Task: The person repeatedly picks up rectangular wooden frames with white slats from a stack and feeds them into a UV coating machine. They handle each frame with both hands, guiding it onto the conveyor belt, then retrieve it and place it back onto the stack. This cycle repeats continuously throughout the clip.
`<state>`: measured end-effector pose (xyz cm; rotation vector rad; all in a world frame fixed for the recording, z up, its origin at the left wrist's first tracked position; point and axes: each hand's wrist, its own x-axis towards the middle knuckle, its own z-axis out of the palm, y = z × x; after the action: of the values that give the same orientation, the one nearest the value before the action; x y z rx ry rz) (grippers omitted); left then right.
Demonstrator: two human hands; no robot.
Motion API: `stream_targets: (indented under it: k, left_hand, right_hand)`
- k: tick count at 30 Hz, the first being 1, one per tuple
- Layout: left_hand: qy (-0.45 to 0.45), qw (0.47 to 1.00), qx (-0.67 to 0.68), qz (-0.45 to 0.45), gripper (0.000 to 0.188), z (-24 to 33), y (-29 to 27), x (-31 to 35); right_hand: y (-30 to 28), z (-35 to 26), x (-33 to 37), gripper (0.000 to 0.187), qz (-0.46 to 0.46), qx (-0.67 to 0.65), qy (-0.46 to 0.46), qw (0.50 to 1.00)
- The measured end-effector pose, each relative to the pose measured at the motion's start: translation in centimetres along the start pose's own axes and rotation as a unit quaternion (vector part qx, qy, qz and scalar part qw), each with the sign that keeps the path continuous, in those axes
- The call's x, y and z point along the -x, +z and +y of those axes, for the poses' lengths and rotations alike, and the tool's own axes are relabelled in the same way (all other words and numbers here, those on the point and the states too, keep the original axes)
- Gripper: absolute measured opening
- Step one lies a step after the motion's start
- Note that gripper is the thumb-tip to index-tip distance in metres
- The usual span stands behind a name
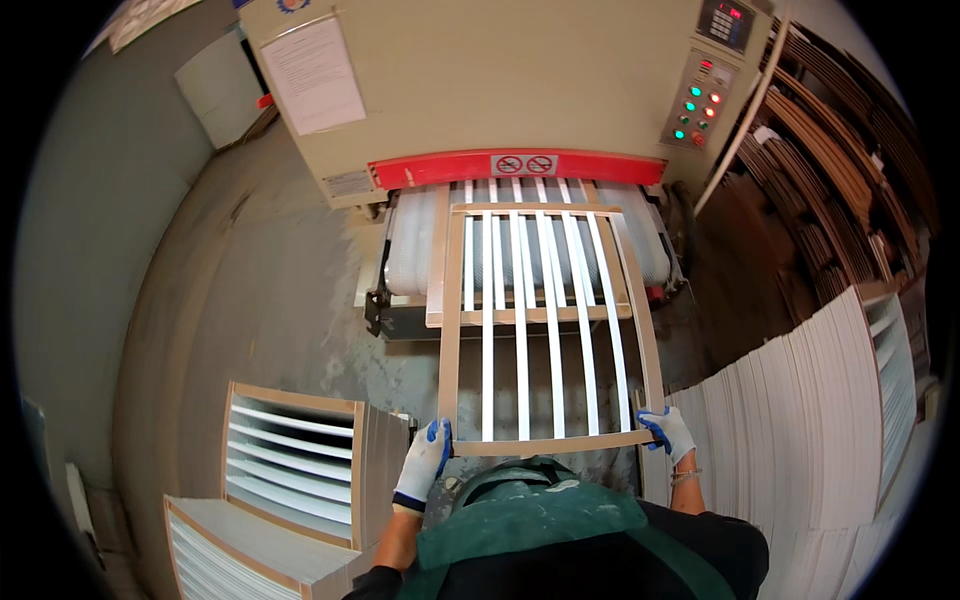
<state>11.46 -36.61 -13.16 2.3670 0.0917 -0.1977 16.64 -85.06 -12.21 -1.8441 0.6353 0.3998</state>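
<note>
A flat rectangular frame (550, 445) with a brown border and several white slats is held out in front of me. At its near left corner my left hand (424, 463), in a white glove with blue on the fingers, is closed on the border. Gripping the near right corner is my right hand (670, 433), gloved alike. The frame's far end is over the conveyor belt (412, 240). Beneath it a second slatted frame (437, 260) lies on the belt, its far end hidden under the machine's red bar (430, 170).
The large beige machine (520, 80) stands ahead, with a lit control panel (697, 100) at its right. Stacked slatted frames (290, 460) stand at my near left. A long pale stack (790, 420) is close on my right. Farther right are piled brown pieces (820, 170).
</note>
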Motion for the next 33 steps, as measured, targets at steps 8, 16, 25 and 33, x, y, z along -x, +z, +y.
stream_targets:
  k: [8, 16, 25, 33]
  left_hand:
    - [0.045, 0.991, 0.087, 0.096, 0.043, 2.1, 0.5, 2.2]
    - [-0.003, 0.991, 0.110, 0.071, 0.045, 1.6, 1.4, 3.0]
    - [-0.132, 0.972, 0.194, -0.010, 0.048, 1.2, 2.1, 2.9]
    - [-0.019, 0.994, 0.105, 0.036, 0.047, 1.5, 2.3, 4.2]
  right_hand:
    - [-0.3, 3.7, 0.3, 0.041, 0.039, 0.010, 0.029, 0.999]
    - [-0.8, 5.4, -0.2, 0.041, 0.044, 0.035, 0.025, 0.998]
    - [-1.1, 5.9, -0.1, 0.049, 0.056, 0.054, 0.037, 0.996]
    - [-1.3, 6.3, 0.2, 0.054, 0.027, 0.036, 0.046, 0.998]
